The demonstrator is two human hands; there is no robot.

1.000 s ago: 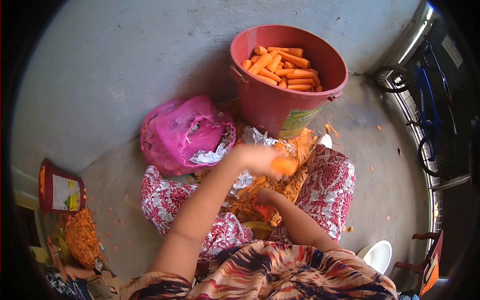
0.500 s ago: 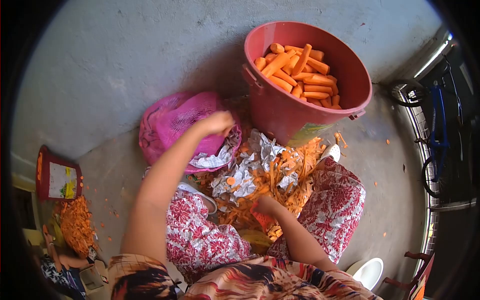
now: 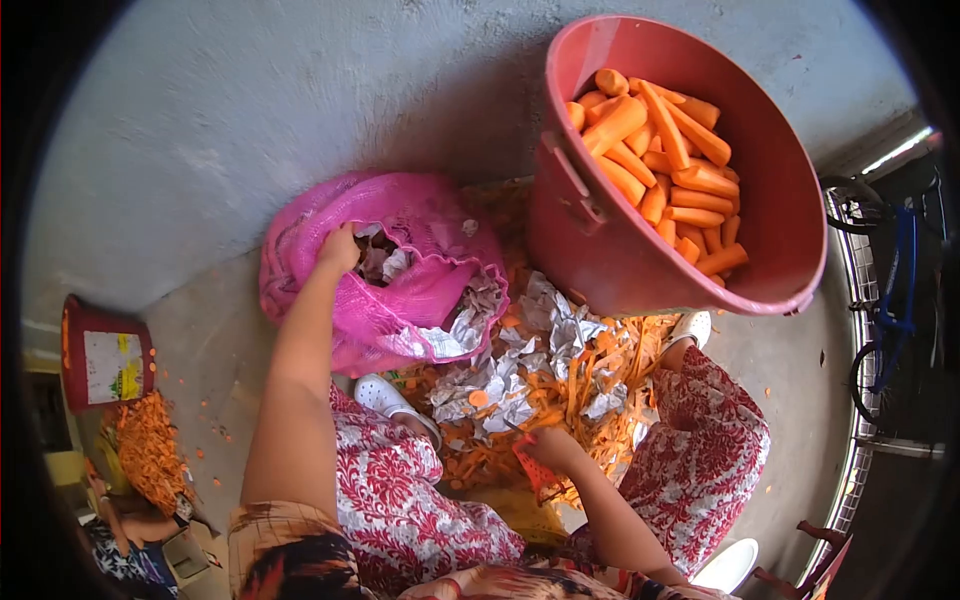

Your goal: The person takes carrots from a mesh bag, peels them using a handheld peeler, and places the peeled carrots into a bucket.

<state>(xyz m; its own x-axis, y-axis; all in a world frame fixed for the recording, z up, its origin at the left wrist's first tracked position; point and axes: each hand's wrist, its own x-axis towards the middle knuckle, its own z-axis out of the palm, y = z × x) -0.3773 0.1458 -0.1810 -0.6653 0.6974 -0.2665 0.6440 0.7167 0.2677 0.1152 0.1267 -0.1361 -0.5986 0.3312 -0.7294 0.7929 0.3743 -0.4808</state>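
My left hand grips the edge of a pink mesh sack, whose mouth shows crumpled paper and dark contents. In my right hand, low between my knees, is a red peeler with a thin dark tip; the fingers hide part of it. Grey crumpled paper and orange carrot peelings lie in a heap between my feet. Beyond the heap stands a large red tub filled partway with peeled carrots.
A blue-grey wall rises behind the sack and tub. At left are a smaller red bucket, another peelings pile and part of another person. A blue bicycle stands at right, a white basin at lower right.
My left hand has moved left and down onto the sack's edge, and the sack's opening looks wider. My right hand stays low with the peeler. The view has shifted, so the tub appears larger.
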